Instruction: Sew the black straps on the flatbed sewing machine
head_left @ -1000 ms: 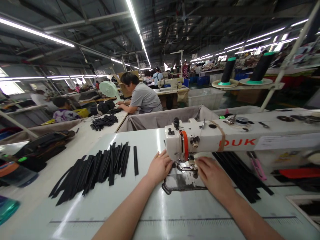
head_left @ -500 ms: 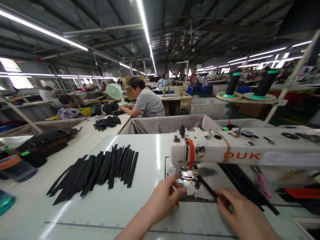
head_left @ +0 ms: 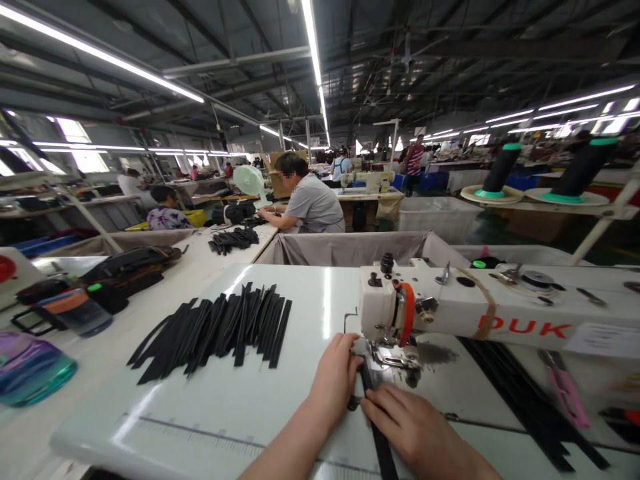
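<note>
the bench (head_left: 310, 320) is spreading widest, its smooth, glossy pale top catching long streaks of light, with a fine ruled scale running along the near side. the sewing machine (head_left: 440, 313), a hard white casing with rounded corners and red lettering, is reaching in from the right. a co-worker in a grey short-sleeved top (head_left: 317, 203) is leaning over a surface beyond, near a pale green fan (head_left: 250, 181). a pile of flat, matte black strips (head_left: 215, 333) is fanning out left of the machine, ends uneven, while a looser bundle (head_left: 525, 403) of long black strips is lying beneath the machine arm. two tapering black thread cones (head_left: 501, 169) are standing on round plates behind. the right hand (head_left: 405, 420) is holding a single black strip (head_left: 381, 450) narrowly under bent fingers; the strip is lying just left of the shiny metal presser foot (head_left: 393, 359), running toward the near edge. the left hand (head_left: 335, 377) is touching the strip's far end, fingers drawn together; whether it is pinching, i cannot tell. slim pink-handled snips (head_left: 567, 393) are resting beside the bundle.
</note>
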`<move>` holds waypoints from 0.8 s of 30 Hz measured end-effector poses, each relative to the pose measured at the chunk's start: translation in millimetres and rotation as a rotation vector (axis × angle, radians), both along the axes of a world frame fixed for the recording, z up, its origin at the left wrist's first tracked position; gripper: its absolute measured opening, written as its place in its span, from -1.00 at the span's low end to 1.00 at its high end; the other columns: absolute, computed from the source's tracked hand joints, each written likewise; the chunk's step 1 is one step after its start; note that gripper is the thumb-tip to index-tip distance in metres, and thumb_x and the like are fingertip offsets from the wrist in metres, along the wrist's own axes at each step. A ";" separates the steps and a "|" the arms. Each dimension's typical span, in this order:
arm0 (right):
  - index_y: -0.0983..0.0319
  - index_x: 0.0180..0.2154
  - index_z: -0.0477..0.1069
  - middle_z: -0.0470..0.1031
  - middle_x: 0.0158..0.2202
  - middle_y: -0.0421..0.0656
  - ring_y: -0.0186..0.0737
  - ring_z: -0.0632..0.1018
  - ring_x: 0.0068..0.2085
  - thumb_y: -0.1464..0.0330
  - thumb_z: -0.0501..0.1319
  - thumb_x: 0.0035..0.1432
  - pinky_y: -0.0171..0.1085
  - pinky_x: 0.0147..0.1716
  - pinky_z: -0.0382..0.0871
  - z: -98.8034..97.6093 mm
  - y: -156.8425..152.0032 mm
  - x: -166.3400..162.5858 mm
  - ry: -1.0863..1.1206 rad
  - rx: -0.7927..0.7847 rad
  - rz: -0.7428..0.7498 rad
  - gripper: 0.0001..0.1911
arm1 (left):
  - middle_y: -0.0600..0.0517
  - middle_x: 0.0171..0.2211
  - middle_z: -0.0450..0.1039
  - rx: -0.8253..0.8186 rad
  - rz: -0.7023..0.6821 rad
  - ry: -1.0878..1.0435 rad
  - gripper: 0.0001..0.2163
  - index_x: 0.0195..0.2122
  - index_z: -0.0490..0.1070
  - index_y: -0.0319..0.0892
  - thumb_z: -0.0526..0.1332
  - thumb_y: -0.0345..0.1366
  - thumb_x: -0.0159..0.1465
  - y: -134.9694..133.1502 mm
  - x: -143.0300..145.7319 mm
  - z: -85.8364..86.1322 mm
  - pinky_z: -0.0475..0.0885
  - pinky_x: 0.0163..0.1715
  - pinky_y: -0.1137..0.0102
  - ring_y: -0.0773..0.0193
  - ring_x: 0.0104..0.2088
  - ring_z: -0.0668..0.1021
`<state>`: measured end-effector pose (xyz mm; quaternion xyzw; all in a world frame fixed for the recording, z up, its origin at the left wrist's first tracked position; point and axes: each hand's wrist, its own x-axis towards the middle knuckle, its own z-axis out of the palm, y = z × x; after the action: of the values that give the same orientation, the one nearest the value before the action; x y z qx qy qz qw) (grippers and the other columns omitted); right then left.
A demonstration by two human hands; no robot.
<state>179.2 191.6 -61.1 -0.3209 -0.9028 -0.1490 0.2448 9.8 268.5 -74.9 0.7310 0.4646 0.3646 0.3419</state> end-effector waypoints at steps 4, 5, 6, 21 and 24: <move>0.38 -0.01 0.40 0.53 -0.23 0.01 -0.13 0.56 -0.24 0.65 -0.03 0.15 -0.22 -0.23 0.49 -28.2 -2.9 -2.9 -0.001 0.024 -0.147 -0.58 | -0.05 -0.23 0.48 0.253 -0.080 0.305 -0.88 -0.34 0.47 -0.18 0.18 -0.48 0.27 -10.0 2.6 -1.3 0.41 -0.09 0.20 0.11 -0.16 0.46; 0.38 -0.01 0.40 0.54 -0.21 0.02 -0.12 0.56 -0.21 0.65 -0.04 0.14 -0.22 -0.21 0.49 -33.1 -2.9 -3.1 -0.001 0.034 -0.169 -0.57 | -0.04 -0.25 0.50 0.276 -0.123 0.320 -0.86 -0.37 0.47 -0.18 0.17 -0.48 0.29 -11.7 4.0 -1.9 0.42 -0.10 0.21 0.13 -0.18 0.47; 0.38 -0.01 0.41 0.55 -0.18 0.03 -0.12 0.57 -0.17 0.65 -0.05 0.14 -0.21 -0.17 0.49 -37.1 -2.4 -3.0 0.010 0.052 -0.185 -0.56 | -0.02 -0.25 0.51 0.295 -0.155 0.319 -0.84 -0.37 0.47 -0.17 0.15 -0.49 0.30 -12.8 5.6 -2.5 0.43 -0.10 0.23 0.15 -0.19 0.48; 0.34 -0.06 0.47 0.59 -0.15 0.01 -0.13 0.60 -0.13 0.62 -0.06 0.18 -0.26 -0.16 0.52 -37.2 1.2 4.2 0.024 0.108 -0.164 -0.58 | -0.06 -0.09 0.52 0.350 -0.231 0.340 -0.81 -0.29 0.48 -0.13 0.09 -0.46 0.35 -7.2 9.7 -12.5 0.45 0.04 0.18 0.13 -0.06 0.51; 0.36 -0.06 0.45 0.59 -0.16 0.01 -0.14 0.60 -0.15 0.65 -0.06 0.11 -0.26 -0.17 0.53 -35.0 1.6 2.0 0.041 0.078 -0.164 -0.55 | -0.07 -0.10 0.51 0.366 -0.235 0.362 -0.80 -0.29 0.47 -0.11 0.08 -0.47 0.33 -4.8 11.5 -23.4 0.43 0.08 0.14 0.09 -0.03 0.50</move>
<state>181.1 193.2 -96.1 -0.3869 -0.8617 -0.1972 0.2624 21.3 263.6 -98.3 0.8826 0.3566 0.2637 0.1557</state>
